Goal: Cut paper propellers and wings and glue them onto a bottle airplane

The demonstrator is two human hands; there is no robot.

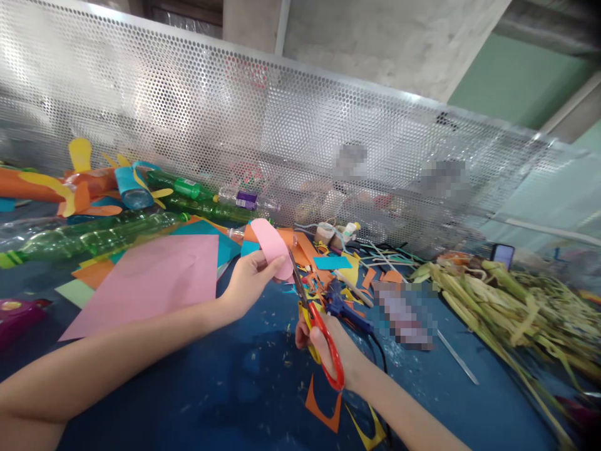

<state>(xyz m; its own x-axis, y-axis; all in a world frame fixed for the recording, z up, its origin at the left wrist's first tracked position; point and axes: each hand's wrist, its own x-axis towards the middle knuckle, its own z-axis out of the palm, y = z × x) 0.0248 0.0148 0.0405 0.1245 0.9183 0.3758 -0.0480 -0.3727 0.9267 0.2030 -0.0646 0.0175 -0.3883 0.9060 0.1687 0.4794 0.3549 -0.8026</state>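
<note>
One Snip, Apparently Under Way, Over a Crowded Worktop [253, 388]

Behind the blue surface stands a mesh panel [188, 113]. Dry husks [507, 307] lie heaped at right; at left, a pink sheet [164, 275] lies flat near green bottles [113, 235].

Toward the middle, the left hand [248, 282] and right hand [345, 347], both bare, come together. The right is closed around the handles of red scissors [319, 316], blades pointing away from the wearer, with a blue glue gun [347, 310] lying just beside. The left pinches a round-ended pink piece [270, 244] between thumb and fingers, raised above the surface, its right edge at the blades. Whether the blades are closed on the paper cannot be told.

Trimming that edge looks to be the step in hand. The next move would seem to call for a slow turn of the piece, so the cut follows the curve, and a thumb kept clear of the steel.

Beside the right wrist lies an orange scrap [322, 416] with a curved edge; smaller paper bits [320, 285] litter the area beyond.
</note>
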